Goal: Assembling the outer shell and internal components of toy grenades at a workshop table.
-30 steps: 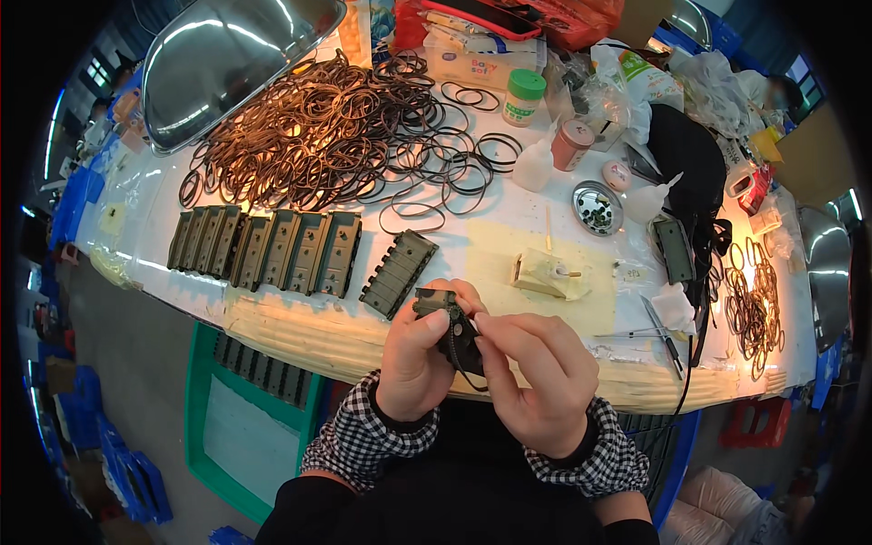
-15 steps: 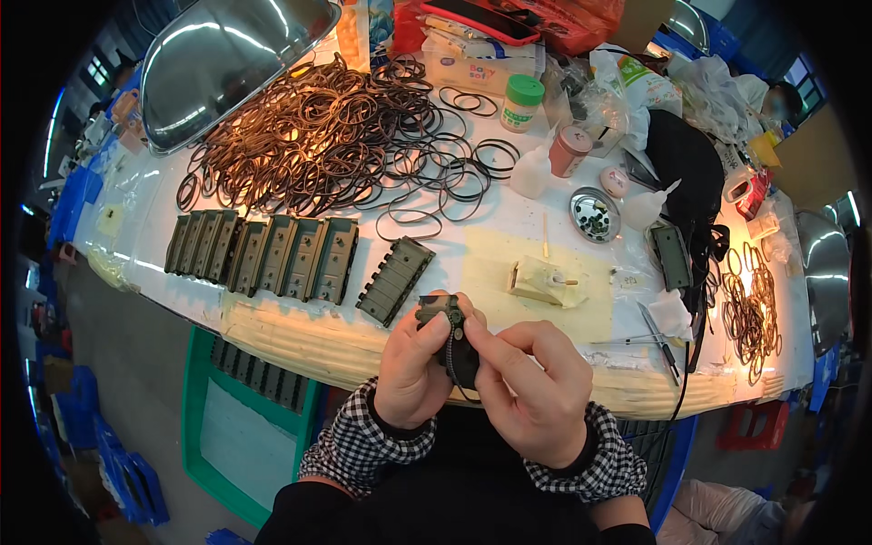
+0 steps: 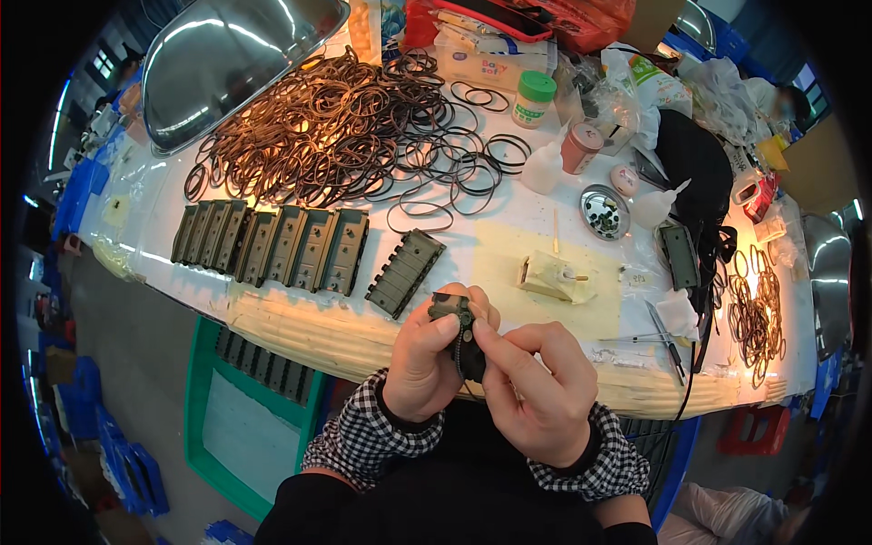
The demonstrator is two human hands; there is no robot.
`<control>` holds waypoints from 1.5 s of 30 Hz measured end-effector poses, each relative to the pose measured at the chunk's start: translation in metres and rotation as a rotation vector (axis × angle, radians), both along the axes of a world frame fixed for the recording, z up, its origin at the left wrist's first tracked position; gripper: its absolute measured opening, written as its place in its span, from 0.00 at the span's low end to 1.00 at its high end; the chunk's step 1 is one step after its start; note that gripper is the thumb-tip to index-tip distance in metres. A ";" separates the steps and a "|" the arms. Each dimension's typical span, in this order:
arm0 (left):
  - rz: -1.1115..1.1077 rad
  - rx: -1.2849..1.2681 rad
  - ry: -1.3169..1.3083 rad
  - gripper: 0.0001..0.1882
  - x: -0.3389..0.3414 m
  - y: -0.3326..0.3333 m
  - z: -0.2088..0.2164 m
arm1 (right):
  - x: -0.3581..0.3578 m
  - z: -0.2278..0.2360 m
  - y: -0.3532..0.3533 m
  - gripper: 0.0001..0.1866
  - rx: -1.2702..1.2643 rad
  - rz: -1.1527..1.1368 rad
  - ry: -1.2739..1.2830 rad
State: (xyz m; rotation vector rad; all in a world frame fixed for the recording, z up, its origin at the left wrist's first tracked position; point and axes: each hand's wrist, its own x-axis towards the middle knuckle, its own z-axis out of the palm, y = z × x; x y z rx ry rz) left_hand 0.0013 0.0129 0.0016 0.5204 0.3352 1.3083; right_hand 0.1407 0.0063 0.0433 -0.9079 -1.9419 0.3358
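A small dark olive-green part (image 3: 450, 309) with a round fitting on its side and a black lower portion (image 3: 470, 359) sits between my hands, just off the table's front edge. My left hand (image 3: 420, 363) grips it, thumb across its near face. The thumb and index finger of my right hand (image 3: 540, 386) press together at its right side, by the round fitting; whether a tiny piece lies between them is hidden. A thin cord-like strand runs down along the black portion. Beyond my left hand lies a single olive-green ribbed housing (image 3: 406, 272).
Olive-green housings (image 3: 304, 247) stand in a row on the left, behind them a heap of dark rubber loops (image 3: 309, 136). To the right are a taped block (image 3: 549, 275), a metal dish of small parts (image 3: 604, 213) and tweezers (image 3: 668, 336). A green tray (image 3: 195, 381) sits below the table.
The whole view has shifted slightly, with table items appearing a little farther right. Both hands keep nearly the same hold on the part, the right fingertips still at its side.
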 end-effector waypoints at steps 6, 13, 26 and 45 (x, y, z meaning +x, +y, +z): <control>0.037 0.045 -0.005 0.12 -0.003 0.000 -0.006 | 0.000 0.007 -0.002 0.22 -0.064 0.044 -0.005; 0.102 -0.044 0.059 0.12 0.000 0.000 0.009 | -0.003 -0.003 -0.003 0.23 -0.011 0.030 -0.079; 0.183 0.015 0.064 0.11 -0.002 -0.001 0.001 | -0.007 -0.001 -0.002 0.21 -0.033 0.035 -0.049; 0.178 0.123 0.037 0.10 -0.001 -0.001 0.001 | -0.017 -0.004 -0.004 0.11 0.031 -0.069 0.076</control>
